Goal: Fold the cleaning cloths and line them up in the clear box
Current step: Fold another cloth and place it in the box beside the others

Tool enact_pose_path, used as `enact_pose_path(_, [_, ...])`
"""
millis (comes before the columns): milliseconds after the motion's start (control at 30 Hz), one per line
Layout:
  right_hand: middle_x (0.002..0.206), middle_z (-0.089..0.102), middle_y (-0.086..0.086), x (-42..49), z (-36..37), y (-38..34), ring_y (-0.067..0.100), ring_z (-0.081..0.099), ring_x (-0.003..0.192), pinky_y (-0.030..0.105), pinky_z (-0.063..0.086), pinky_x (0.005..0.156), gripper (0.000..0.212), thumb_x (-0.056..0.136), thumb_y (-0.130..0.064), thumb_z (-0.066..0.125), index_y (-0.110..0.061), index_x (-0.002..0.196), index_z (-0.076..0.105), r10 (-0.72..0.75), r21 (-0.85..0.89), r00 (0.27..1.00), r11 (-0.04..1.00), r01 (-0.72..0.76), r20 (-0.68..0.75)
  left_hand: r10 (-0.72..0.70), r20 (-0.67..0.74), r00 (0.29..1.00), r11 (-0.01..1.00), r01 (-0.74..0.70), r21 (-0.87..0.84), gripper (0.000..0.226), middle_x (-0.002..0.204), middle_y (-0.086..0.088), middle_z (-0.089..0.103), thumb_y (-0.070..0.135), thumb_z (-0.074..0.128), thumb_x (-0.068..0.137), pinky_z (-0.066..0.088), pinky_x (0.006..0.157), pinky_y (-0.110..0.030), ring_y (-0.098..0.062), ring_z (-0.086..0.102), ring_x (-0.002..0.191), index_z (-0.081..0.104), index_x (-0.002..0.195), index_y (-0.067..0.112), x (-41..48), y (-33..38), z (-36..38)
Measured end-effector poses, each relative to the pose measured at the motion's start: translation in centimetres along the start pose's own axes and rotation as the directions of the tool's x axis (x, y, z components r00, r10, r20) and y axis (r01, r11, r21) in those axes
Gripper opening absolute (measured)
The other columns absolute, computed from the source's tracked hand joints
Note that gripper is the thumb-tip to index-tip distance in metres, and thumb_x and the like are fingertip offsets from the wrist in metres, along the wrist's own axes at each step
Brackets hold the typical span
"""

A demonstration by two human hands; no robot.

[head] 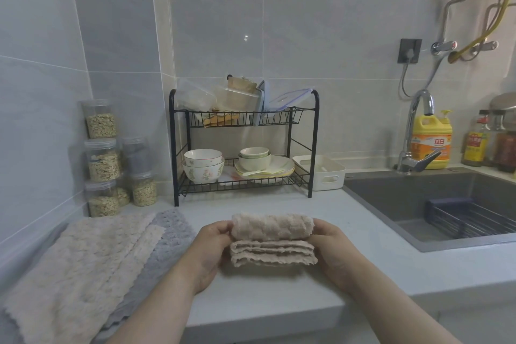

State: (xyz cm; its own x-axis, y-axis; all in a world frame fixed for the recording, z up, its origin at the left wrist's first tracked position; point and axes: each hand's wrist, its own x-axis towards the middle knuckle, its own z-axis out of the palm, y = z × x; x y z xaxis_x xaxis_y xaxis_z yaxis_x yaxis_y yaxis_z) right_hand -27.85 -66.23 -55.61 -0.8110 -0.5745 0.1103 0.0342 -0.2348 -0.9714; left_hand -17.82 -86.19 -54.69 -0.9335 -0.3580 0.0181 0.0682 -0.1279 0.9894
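Our left grip (pixel 212 248) and right grip (pixel 332 248) each clasp one short end of the folded beige cloth (pixel 272 232), fingers curled round it. If either grip loosens, we judge the stacked layers could spring open, since the top fold already bulges. The cloth spans the gap between both grips, touching each, over the near counter (pixel 279 301). Further left lie an unfolded beige cloth (pixel 83 265) and a grey cloth (pixel 170 232). We cannot pick out the clear box.
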Motion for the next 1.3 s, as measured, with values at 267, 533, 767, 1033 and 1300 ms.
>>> enact_pose_path(267, [0.084,0.057,0.025,0.5,-0.3,0.2,0.032,0.054,0.075,0.035,0.042,0.062,0.022,0.078,0.011,0.044,0.002,0.080,0.064,0.086,0.041,0.992,0.996,-0.083,-0.092,-0.027,-0.028,0.999,0.998,0.028,0.055,0.027,0.062,-0.013,0.064,0.001,0.040,0.087,0.045,0.051,-0.027,-0.023,0.058,0.051,0.063,0.071,0.003,0.0,-0.1,0.0])
enact_pose_path(533, [0.098,0.064,0.004,-0.5,0.2,0.4,0.022,0.060,0.075,0.019,0.051,0.063,0.032,0.079,-0.005,0.070,-0.016,0.108,0.061,-0.096,-0.315,0.991,0.947,0.062,-0.093,0.104,-0.062,0.993,0.972,-0.088,0.218,0.055,0.108,0.001,0.052,-0.014,0.066,0.076,0.052,0.060,-0.020,-0.014,0.057,0.084,0.057,0.114,0.025,-0.4,-0.6,0.7])
enact_pose_path(767, [0.096,0.070,0.010,-0.9,0.7,0.1,0.026,0.066,0.092,0.033,0.054,0.079,0.044,0.071,0.011,0.056,-0.021,0.102,0.062,-0.108,-0.503,0.991,0.863,0.050,-0.085,0.101,0.002,0.995,0.881,-0.091,0.464,0.067,0.103,0.005,0.063,-0.002,0.075,0.068,0.048,0.064,-0.010,-0.005,0.062,0.086,0.053,0.124,0.027,-1.0,-0.6,0.8])
enact_pose_path(1033, [0.096,0.067,0.007,-1.0,0.8,-0.1,0.014,0.061,0.080,0.014,0.047,0.062,0.032,0.082,0.010,0.055,-0.014,0.104,0.056,-0.097,-0.552,0.991,0.834,0.030,-0.092,0.175,-0.065,0.983,0.895,-0.131,0.427,0.036,0.090,-0.007,0.069,-0.012,0.071,0.072,0.052,0.073,-0.027,-0.019,0.064,0.084,0.057,0.094,0.013,-0.5,-0.8,0.8])
enact_pose_path(1300, [0.103,0.068,0.020,-1.4,0.8,-0.4,0.025,0.064,0.079,0.037,0.051,0.070,0.030,0.086,0.009,0.057,-0.016,0.103,0.054,-0.082,-0.378,0.988,0.925,0.028,-0.128,0.109,-0.089,0.990,0.980,-0.093,0.174,0.039,0.085,-0.003,0.071,-0.022,0.066,0.072,0.054,0.063,-0.023,-0.015,0.067,0.079,0.062,0.096,0.009,-0.6,-0.5,0.3])
